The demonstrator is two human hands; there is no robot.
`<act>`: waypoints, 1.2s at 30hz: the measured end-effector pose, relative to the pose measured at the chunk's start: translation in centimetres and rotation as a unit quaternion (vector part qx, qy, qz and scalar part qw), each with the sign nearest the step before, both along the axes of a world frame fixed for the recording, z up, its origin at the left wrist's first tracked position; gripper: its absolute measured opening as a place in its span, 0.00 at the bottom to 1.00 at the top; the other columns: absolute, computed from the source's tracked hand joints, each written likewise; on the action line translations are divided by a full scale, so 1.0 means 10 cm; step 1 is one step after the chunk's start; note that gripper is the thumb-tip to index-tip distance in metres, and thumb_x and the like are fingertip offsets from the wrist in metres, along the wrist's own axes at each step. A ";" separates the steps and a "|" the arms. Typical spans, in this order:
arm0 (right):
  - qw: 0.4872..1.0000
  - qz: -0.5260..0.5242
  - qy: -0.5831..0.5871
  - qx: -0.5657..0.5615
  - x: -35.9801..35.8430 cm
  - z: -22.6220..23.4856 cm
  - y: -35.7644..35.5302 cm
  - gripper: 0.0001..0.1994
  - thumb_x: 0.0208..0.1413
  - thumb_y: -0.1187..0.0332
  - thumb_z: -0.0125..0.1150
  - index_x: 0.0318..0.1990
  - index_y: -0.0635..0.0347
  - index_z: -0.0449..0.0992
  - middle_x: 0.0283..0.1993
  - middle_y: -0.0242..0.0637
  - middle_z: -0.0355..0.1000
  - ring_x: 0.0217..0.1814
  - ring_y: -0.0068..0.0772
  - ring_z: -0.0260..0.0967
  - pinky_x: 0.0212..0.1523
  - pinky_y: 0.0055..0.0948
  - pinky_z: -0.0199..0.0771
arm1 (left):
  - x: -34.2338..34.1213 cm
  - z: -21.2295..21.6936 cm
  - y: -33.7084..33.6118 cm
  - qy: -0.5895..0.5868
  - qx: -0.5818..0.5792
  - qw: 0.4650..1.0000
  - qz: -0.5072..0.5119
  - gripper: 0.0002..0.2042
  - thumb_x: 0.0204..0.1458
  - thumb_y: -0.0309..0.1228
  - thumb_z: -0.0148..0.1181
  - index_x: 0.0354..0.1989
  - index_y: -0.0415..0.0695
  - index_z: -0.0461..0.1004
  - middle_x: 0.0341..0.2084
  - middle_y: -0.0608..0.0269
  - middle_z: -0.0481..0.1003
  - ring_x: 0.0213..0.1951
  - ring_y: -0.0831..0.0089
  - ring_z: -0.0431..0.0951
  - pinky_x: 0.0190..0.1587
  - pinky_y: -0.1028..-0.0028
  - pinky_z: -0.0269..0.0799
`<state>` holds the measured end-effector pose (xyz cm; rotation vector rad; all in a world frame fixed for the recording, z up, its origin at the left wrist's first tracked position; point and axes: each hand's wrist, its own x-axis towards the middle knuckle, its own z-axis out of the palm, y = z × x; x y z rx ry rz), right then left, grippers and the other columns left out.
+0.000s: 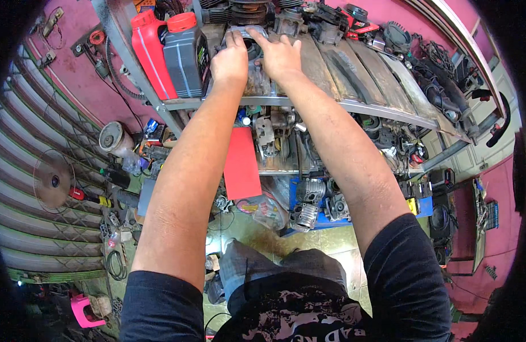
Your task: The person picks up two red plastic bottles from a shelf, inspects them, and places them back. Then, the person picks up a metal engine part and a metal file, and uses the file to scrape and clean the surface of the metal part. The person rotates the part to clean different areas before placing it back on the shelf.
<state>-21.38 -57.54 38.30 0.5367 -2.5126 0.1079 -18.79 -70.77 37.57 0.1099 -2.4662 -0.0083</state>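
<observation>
Both your hands are up at 12 o'clock on the top shelf (331, 105). Left hand (230, 60) and right hand (281, 57) are clamped on either side of a grey metal engine part (250, 48), probably to steady its weight. At 10 o'clock of it stand a red jug (152, 51) and a grey jug (186, 54), both capped, contents hidden. Blue tray (425, 206) at 5 o'clock holds finned cylinders (308, 199).

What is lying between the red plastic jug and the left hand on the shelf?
In the head view, a grey plastic jug with a red cap stands between the red plastic jug and the left hand.
</observation>
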 end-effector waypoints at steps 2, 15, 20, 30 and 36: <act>1.000 -0.006 0.006 -0.002 -0.08 -0.01 -0.02 0.43 0.55 0.55 0.72 0.76 0.18 0.55 0.53 0.35 0.83 0.63 0.43 0.72 0.60 0.54 0.59 | -0.08 -0.01 0.00 0.008 0.000 1.000 0.003 0.29 0.58 0.24 0.54 0.70 0.37 0.60 0.68 0.47 0.66 0.41 0.54 0.87 0.38 0.59 0.86; 1.000 -0.004 -0.001 -0.031 -0.50 -0.06 -0.13 0.40 0.59 0.60 0.68 0.76 0.20 0.55 0.56 0.38 0.81 0.63 0.47 0.72 0.63 0.55 0.60 | -0.54 -0.08 -0.04 0.056 0.000 0.998 0.015 0.28 0.58 0.26 0.56 0.68 0.36 0.60 0.66 0.47 0.70 0.40 0.54 0.88 0.39 0.59 0.86; 0.999 0.003 0.011 -0.051 -0.62 -0.10 -0.19 0.37 0.61 0.63 0.63 0.75 0.17 0.56 0.56 0.38 0.81 0.64 0.43 0.71 0.62 0.53 0.61 | -0.70 -0.07 -0.07 0.050 0.013 0.999 0.014 0.27 0.59 0.26 0.55 0.68 0.36 0.60 0.65 0.48 0.70 0.40 0.54 0.88 0.39 0.58 0.86; 0.998 0.012 0.012 -0.053 -0.77 -0.16 -0.22 0.37 0.63 0.66 0.59 0.76 0.18 0.55 0.56 0.39 0.81 0.65 0.42 0.69 0.61 0.51 0.61 | -0.86 -0.13 -0.12 0.080 0.000 0.997 0.006 0.24 0.60 0.26 0.54 0.65 0.34 0.63 0.62 0.47 0.73 0.40 0.54 0.88 0.38 0.60 0.86; 0.999 -0.002 -0.004 -0.032 -0.78 -0.11 -0.22 0.38 0.62 0.63 0.61 0.76 0.18 0.54 0.58 0.40 0.80 0.64 0.42 0.70 0.61 0.51 0.61 | -0.88 -0.13 -0.13 0.087 -0.010 0.996 0.012 0.24 0.59 0.26 0.55 0.64 0.35 0.64 0.63 0.48 0.72 0.39 0.55 0.88 0.37 0.62 0.86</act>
